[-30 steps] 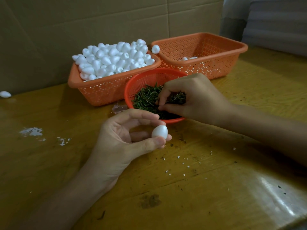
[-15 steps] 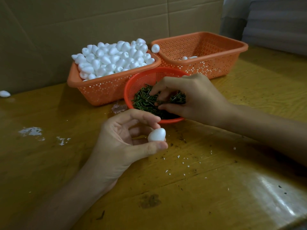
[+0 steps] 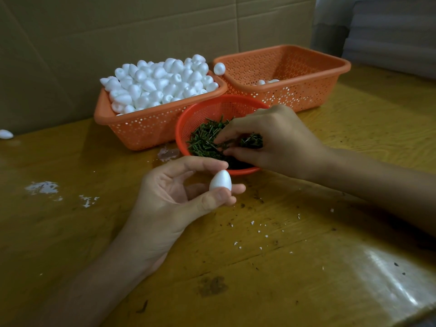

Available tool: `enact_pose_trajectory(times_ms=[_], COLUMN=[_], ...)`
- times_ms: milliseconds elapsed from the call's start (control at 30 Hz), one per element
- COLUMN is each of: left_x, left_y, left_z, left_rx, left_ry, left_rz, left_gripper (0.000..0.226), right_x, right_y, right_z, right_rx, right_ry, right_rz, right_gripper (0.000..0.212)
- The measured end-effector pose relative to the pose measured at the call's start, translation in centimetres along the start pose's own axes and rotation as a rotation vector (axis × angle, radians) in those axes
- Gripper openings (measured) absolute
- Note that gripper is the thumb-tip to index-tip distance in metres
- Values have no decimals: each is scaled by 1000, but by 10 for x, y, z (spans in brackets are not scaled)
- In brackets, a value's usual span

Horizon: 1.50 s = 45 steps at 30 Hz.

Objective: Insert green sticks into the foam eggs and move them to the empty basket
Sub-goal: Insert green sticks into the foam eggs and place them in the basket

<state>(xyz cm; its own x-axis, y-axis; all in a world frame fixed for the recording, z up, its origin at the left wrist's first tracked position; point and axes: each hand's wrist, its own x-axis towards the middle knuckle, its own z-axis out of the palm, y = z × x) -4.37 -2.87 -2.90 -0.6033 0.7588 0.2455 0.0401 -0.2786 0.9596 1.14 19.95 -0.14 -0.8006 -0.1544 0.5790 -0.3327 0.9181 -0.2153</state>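
My left hand holds one white foam egg between thumb and fingers, pointed end up, just in front of the round red basket. That basket holds a pile of short green sticks. My right hand reaches into it, fingertips curled down among the sticks; whether a stick is pinched is hidden. Behind, the left orange basket is heaped with foam eggs. The right orange basket holds only a few eggs.
A cardboard wall stands right behind the baskets. One stray egg lies at the table's far left edge. Foam crumbs and dark specks scatter the wooden table near my hands.
My left hand turned the egg from lying sideways to pointed end up. My right hand's fingers shifted slightly among the sticks in the red basket.
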Motion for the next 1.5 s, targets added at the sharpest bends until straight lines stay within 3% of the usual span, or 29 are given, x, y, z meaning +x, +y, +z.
enact_pose_trajectory(times_ms=[433, 800, 1000, 1100, 1300, 1500], left_x=[0, -1, -1, -1, -1, 0], left_y=[0, -2, -3, -3, -3, -3], left_z=[2, 0, 0, -1, -3, -10], left_rx=[-135, -66, 26, 42, 86, 80], left_ry=[-70, -78, -56, -32, 28, 138], left_rz=[16, 62, 103, 111, 170, 188], left_gripper=[21, 22, 40, 52, 36, 43], right_x=[-1, -1, -1, -2, -3, -4], right_y=[2, 0, -2, -2, 0, 1], right_z=[3, 2, 3, 3, 4, 5], right_rx=[-16, -8, -38, -49, -37, -62], right_ry=[13, 16, 48, 66, 71, 92], right_rz=[-24, -10, -33, -47, -82, -117], right_gripper=[23, 34, 44, 42, 30, 19])
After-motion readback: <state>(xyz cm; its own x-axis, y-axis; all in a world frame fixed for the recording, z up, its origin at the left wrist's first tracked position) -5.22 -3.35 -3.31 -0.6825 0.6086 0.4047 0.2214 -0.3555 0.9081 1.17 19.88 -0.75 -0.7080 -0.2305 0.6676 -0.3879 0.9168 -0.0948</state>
